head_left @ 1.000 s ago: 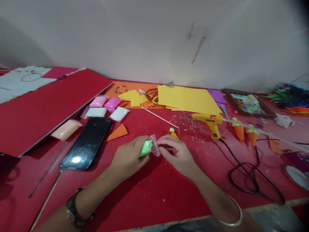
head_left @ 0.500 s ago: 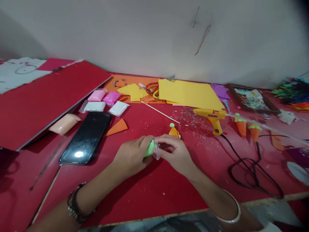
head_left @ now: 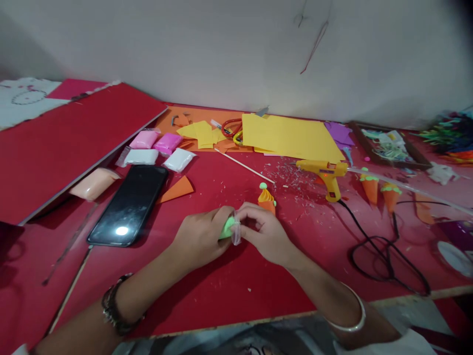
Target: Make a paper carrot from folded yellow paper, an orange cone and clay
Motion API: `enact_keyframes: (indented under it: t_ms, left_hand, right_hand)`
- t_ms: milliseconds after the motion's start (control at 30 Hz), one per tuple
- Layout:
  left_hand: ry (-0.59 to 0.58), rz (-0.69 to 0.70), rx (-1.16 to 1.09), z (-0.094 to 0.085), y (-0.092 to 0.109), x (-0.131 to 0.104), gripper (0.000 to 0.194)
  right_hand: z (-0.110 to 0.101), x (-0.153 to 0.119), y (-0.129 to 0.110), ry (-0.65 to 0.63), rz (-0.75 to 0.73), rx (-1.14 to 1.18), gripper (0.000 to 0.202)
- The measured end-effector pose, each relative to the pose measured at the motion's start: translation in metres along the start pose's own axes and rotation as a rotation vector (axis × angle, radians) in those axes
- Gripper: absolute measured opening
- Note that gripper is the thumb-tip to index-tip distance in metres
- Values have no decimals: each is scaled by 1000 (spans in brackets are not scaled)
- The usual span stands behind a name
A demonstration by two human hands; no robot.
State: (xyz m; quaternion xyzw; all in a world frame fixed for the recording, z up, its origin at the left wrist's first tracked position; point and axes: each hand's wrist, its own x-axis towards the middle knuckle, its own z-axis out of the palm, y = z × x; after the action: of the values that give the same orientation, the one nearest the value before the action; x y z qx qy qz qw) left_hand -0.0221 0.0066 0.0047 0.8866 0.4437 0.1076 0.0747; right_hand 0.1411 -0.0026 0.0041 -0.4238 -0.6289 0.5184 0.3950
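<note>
My left hand is closed around a packet of light green clay, held above the red table. At the packet's mouth, the fingers of my right hand pinch the see-through plastic wrapper, with fingertips against the green clay. How much clay sits inside the left palm is hidden. Just behind the right hand stands a small orange paper cone with yellow swirled piping and light green balls; my hand covers its lower part.
A yellow glue gun with its black cord lies to the right, near two orange cones. At left are a phone and several clay packets. Yellow sheets, scissors and a thin stick lie behind.
The right fingertips have moved left, further into the wrapper's mouth and onto the green clay. The whole view has shifted slightly; both hands stay in about the same place.
</note>
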Motion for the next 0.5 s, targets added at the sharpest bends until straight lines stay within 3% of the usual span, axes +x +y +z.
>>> enact_keyframes:
  t_ms: [200,267,367,500]
  left_hand:
    - [66,76,-78,-5,-4,0,26]
    - [58,60,-79,-6,-6,0,27]
    - [20,-85,-9,-7,-11,1,30]
    - [42,-225,93,-1,-20,6,36]
  right_hand:
    - [-8,0,-3,-31,0,209,6]
    - [-14,2,-4,106,17,245,6]
    - [-26,5,-1,387,75,363,6]
    - [-34,9,4,452,111,482,8]
